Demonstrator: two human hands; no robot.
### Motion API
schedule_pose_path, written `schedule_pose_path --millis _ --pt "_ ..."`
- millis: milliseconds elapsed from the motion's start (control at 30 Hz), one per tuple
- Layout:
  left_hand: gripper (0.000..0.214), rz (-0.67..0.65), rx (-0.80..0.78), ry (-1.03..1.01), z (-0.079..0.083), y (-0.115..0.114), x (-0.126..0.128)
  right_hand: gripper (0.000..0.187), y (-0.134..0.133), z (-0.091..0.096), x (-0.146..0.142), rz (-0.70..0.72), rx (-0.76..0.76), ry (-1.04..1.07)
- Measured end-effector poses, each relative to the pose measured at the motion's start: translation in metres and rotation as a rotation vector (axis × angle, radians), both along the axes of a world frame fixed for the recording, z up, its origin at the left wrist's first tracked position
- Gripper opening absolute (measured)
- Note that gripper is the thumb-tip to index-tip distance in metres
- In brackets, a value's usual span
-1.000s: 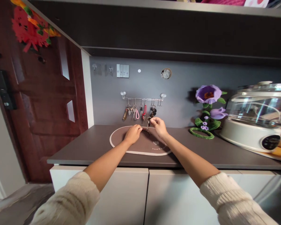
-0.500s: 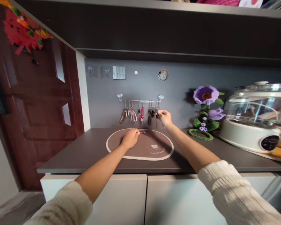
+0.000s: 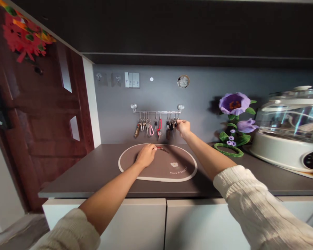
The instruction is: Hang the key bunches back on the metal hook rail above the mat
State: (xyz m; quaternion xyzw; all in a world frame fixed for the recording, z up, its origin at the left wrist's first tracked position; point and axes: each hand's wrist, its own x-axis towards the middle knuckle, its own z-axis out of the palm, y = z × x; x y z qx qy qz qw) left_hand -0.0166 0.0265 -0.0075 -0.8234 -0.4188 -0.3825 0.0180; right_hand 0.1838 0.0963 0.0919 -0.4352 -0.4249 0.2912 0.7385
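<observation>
At the right end of the metal hook rail, my right hand pinches a key ring with keys hanging below it. This ring is at the rail's last hooks; whether it still hangs on one, I cannot tell. Several other bunches of keys hang along the rail, one with a pink loop and one with a red strap. Over the brown oval mat, my left hand is closed on a small slim red object, whose kind is too small to make out.
To the right stand a purple flower decoration with a green ring base and a white appliance with a clear top. A dark shelf overhangs the counter. A dark red door is at the left.
The view has shifted slightly. My right hand stays at the key ring, with its fingers a little higher against the keys. More of the red object shows beyond my left fingers.
</observation>
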Motion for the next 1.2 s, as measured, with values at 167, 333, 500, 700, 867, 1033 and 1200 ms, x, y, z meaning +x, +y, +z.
schedule_pose_path --millis 167,333,500,700,867,1033,1200 --pt "0.022 -0.009 -0.010 -0.020 0.000 0.001 0.000 0.008 0.013 0.007 0.002 -0.052 -0.055 0.088" --pt "0.022 -0.013 -0.018 -0.022 0.001 -0.002 0.000 0.008 0.019 0.012 0.003 -0.068 -0.094 0.190" --pt "0.021 -0.003 -0.034 -0.034 0.002 -0.002 0.001 0.009 0.021 0.011 0.002 -0.092 -0.136 0.171" --pt "0.022 0.002 -0.024 -0.034 0.001 0.000 0.000 0.009 0.021 0.003 0.005 -0.139 -0.185 0.120" --pt "0.023 -0.010 -0.025 -0.045 0.000 0.000 0.000 0.007 0.021 -0.002 0.008 -0.168 -0.213 0.004" --pt "0.023 -0.033 -0.023 -0.061 -0.001 0.001 -0.001 0.008 0.022 -0.006 0.010 -0.192 -0.211 -0.077" --pt "0.023 -0.068 0.015 -0.065 -0.003 0.005 -0.001 0.011 0.015 -0.010 0.009 -0.258 -0.219 -0.179"
